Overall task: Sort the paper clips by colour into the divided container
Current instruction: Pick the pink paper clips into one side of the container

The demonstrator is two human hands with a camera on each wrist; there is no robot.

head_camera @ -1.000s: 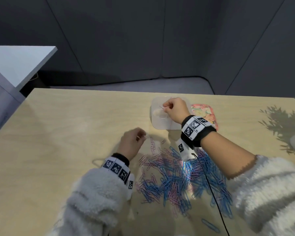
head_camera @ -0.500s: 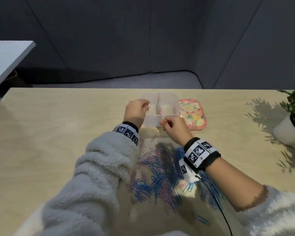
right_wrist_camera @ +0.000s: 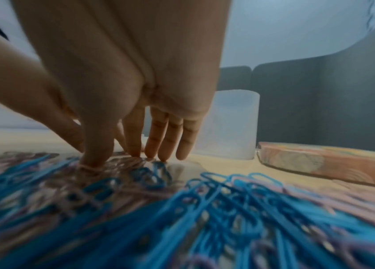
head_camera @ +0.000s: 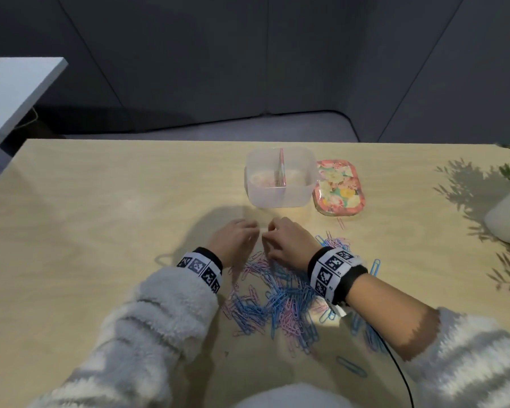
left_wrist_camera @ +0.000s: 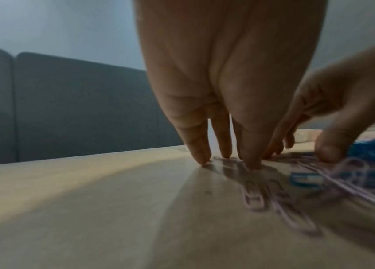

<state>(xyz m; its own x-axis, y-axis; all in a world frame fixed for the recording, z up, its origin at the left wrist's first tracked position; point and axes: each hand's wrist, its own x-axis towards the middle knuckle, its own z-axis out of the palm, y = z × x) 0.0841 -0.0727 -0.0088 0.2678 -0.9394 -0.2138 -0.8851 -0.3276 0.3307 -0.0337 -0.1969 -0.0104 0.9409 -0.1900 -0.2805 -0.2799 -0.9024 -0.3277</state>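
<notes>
Dark grey padded wall panels (head_camera: 189,63) are enclosing a grey bench seat (head_camera: 248,129) behind the pale wooden counter (head_camera: 86,231). Light is casting leafy shadows (head_camera: 465,187) near the counter's right edge.

The head camera looks down across the table (head_camera: 71,231) from the near side. Each wrist camera sits low above the tabletop, facing along its fingers. All three share the paper clips (head_camera: 277,304) and both hands' fingertips

Blue+pink clips (head_camera: 280,304) heaped on table; clear divided container (head_camera: 280,198) behind, pink clips inside.
</notes>
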